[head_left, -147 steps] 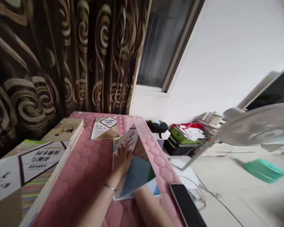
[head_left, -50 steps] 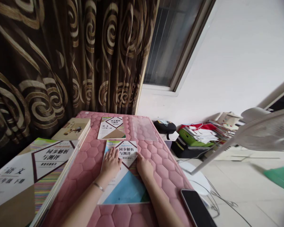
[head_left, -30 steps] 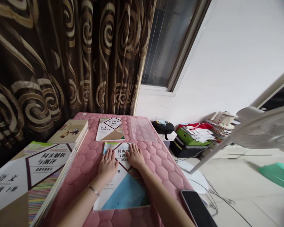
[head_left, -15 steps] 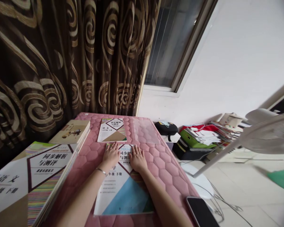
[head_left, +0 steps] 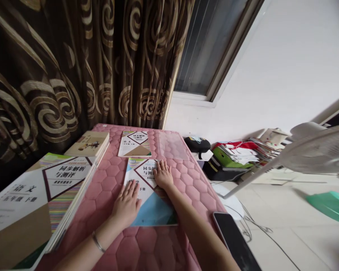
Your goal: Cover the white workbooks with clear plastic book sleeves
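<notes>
At your 9 o'clock, a stack of workbooks sits on the pink quilted desk. Your left hand, its grip loose and holding nothing, lies across the left edge of the blue-and-white workbook, closed and flat at centre. Your right hand rests flat on its upper right, also gripping nothing. A clear sheet lies apart at 1 o'clock. Laying the book flat looks done; with both hands on it, handling seems unfinished.

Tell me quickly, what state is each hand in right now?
Left hand: open, palm down at the left edge of the blue-and-white book, gripping nothing.
Right hand: open, palm down on the book's upper right part, gripping nothing.
</notes>
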### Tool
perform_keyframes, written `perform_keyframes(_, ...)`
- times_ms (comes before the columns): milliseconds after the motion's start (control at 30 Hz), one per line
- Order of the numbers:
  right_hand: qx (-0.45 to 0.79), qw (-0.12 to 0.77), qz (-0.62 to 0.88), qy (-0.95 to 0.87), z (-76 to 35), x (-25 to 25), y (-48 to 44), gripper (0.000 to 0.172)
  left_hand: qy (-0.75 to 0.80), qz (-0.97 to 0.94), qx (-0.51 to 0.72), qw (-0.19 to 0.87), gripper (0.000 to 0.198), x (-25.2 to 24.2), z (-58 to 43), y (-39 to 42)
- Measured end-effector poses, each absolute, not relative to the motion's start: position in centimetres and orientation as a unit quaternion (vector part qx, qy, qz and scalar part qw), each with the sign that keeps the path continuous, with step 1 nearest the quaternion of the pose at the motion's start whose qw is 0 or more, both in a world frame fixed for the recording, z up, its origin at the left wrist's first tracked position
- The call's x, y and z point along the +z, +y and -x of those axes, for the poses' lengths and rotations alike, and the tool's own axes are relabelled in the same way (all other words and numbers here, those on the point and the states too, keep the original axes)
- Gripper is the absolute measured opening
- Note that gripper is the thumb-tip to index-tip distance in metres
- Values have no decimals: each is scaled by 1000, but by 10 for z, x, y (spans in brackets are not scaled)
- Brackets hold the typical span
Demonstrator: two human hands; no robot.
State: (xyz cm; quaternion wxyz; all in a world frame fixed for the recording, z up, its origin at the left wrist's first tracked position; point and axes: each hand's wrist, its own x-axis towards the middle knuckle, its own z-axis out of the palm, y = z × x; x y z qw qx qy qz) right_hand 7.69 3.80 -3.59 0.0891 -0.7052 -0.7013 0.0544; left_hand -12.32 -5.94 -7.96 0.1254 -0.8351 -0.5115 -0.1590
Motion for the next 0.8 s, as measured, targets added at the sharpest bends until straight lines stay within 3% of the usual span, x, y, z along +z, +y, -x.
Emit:
perform_keyframes(233,41,127,580,-804,-30,-53,-62,55,-496,835,-189,147,51,-82,129,-54)
perform_keyframes(333,34,144,602,-784,-44,-65,-94,57,-485,840,-195,147,54,-85,133,-52)
perform_keyframes(533,36,120,640,-758,-84,-64,-106,59,-504,839,-171,116,54,-83,134,-52)
perform_keyframes(667,55,95,651,-751,-80,-58,-107,58,-584,795,-146,73,56,-77,83,-57)
perform_keyframes(800,84,68,650,-752,-77,-55,-107,57,-542,823,-169,34,53,-73,39,-52)
